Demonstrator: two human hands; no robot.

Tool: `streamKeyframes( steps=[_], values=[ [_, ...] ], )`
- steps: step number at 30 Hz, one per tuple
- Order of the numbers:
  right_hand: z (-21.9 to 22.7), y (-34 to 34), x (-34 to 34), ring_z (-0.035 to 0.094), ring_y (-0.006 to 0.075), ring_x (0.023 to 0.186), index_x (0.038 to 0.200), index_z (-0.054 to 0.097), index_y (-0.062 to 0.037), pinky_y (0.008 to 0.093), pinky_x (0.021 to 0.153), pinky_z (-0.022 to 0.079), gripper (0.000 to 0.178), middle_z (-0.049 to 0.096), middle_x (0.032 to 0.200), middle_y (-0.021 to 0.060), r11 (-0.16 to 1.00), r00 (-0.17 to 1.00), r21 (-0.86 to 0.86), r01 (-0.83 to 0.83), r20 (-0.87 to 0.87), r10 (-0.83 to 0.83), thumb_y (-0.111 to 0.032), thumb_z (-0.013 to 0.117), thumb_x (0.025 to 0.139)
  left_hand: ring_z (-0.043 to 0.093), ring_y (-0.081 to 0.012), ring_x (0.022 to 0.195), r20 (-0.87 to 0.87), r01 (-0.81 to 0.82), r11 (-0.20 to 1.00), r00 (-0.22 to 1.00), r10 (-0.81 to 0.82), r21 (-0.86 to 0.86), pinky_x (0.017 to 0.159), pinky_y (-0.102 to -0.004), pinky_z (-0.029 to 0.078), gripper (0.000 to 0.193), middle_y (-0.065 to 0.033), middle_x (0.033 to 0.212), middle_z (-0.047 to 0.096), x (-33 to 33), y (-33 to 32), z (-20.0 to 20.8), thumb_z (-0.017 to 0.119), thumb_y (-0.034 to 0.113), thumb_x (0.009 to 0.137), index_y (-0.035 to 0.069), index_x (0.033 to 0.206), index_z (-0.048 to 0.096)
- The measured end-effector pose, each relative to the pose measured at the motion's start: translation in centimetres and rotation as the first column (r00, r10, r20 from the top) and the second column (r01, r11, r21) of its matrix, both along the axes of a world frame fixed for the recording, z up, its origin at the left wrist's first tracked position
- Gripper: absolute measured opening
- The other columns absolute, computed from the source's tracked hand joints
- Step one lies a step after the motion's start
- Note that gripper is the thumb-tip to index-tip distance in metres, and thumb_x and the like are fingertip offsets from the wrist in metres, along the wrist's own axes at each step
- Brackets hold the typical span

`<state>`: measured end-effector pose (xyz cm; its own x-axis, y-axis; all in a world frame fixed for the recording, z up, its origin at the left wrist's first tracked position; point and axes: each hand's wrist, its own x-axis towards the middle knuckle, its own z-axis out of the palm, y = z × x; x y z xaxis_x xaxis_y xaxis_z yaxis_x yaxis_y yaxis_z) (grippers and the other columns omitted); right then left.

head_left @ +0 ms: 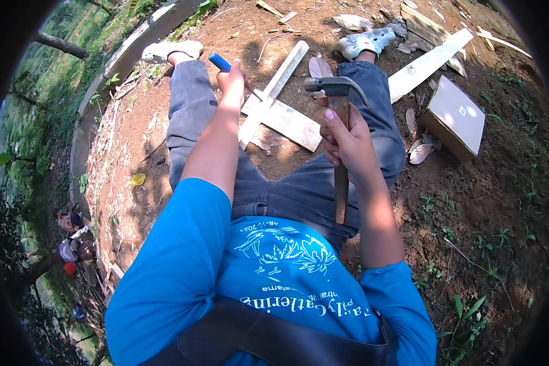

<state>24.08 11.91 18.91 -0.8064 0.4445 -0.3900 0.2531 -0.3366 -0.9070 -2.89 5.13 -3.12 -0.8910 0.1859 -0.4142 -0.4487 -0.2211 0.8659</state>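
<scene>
My left hand [232, 82] is closed around a tool with a blue handle [219, 61] and a thin dark shaft. Its tip points down at the crossing of two pale wood pieces; whether it touches them I cannot tell. A narrow wooden strip [285, 72] lies across a wider short board [294, 125] on the ground between my legs. In my right hand [352, 139] is a claw hammer [338, 87], gripped high on its wooden handle, which hangs down toward my lap. The hammer's head is raised, apart from the wood.
On the right a long pale plank [430, 65] runs past my foot, beside a cardboard box [454, 116]. Wood scraps [422, 27] and dry leaves [419, 152] are scattered around. A low concrete edge [91, 110] borders the slope at left. Other people [76, 244] are at far left.
</scene>
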Motion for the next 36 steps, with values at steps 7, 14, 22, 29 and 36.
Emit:
streamKeyframes(
  steps=[7, 14, 22, 29, 36],
  values=[
    [-1.5, 0.3, -0.7, 0.038, 0.0006, 0.045, 0.126, 0.051, -0.0054, 0.0207, 0.039, 0.033, 0.034, 0.047, 0.070, -0.0038, 0.996, 0.996, -0.003, 0.084, -0.015, -0.084, -0.026, 0.059, 0.100, 0.043, -0.0039, 0.065, -0.479, 0.345, 0.903, 0.766, -0.428, -0.256, 0.059, -0.0258, 0.039, 0.027, 0.0048, 0.069, 0.054, 8.6, 1.2, 1.9, 0.069, 0.021, 0.094, 0.004, 0.078, 0.057],
    [-2.5, 0.6, -0.1, 0.039, 0.0011, 0.045, 0.125, 0.051, -0.0039, 0.0207, 0.038, 0.034, 0.032, 0.048, 0.072, -0.0031, 0.981, 0.981, -0.030, 0.190, -0.033, -0.191, -0.023, 0.060, 0.100, 0.067, -0.0390, 0.085, -0.504, 0.358, 0.544, 0.204, -0.839, -0.759, 0.075, -0.0462, 0.053, 0.015, -0.0184, 0.083, 0.068, 10.3, 1.8, 3.1, 0.068, 0.020, 0.086, 0.007, 0.088, 0.061],
    [-2.1, 0.3, 1.1, 0.037, 0.0019, 0.048, 0.132, 0.049, -0.0076, 0.0192, 0.041, 0.033, 0.034, 0.044, 0.073, -0.0034, 0.968, 0.967, -0.055, 0.243, -0.063, -0.246, -0.024, 0.055, 0.103, 0.066, -0.0341, 0.077, -0.531, 0.365, 0.493, -0.006, -0.847, -0.790, 0.071, -0.0458, 0.051, 0.017, -0.0150, 0.076, 0.065, 12.4, -0.4, -0.4, 0.072, 0.013, 0.076, 0.008, 0.084, 0.058],
    [-3.1, 0.6, 0.6, 0.036, 0.0017, 0.049, 0.133, 0.049, -0.0066, 0.0191, 0.042, 0.033, 0.034, 0.042, 0.073, -0.0039, 0.977, 0.976, -0.072, 0.201, -0.069, -0.206, -0.023, 0.054, 0.103, 0.044, -0.0076, 0.052, -0.164, 0.216, 0.973, 0.966, -0.202, 0.078, 0.050, -0.0267, 0.038, 0.032, 0.0036, 0.062, 0.051, 4.5, -0.3, 2.5, 0.069, 0.031, 0.095, 0.008, 0.077, 0.055],
    [-3.3, 0.4, 0.1, 0.035, 0.0018, 0.049, 0.133, 0.049, -0.0053, 0.0190, 0.041, 0.031, 0.035, 0.040, 0.073, -0.0039, 0.987, 0.988, -0.062, 0.151, -0.034, -0.154, -0.024, 0.053, 0.104, 0.036, -0.0101, 0.049, -0.137, 0.201, 0.966, 0.974, -0.180, 0.163, 0.053, -0.0289, 0.039, 0.039, 0.0031, 0.057, 0.037, 2.7, 0.3, 2.6, 0.065, 0.030, 0.098, 0.012, 0.071, 0.043]
  ],
)
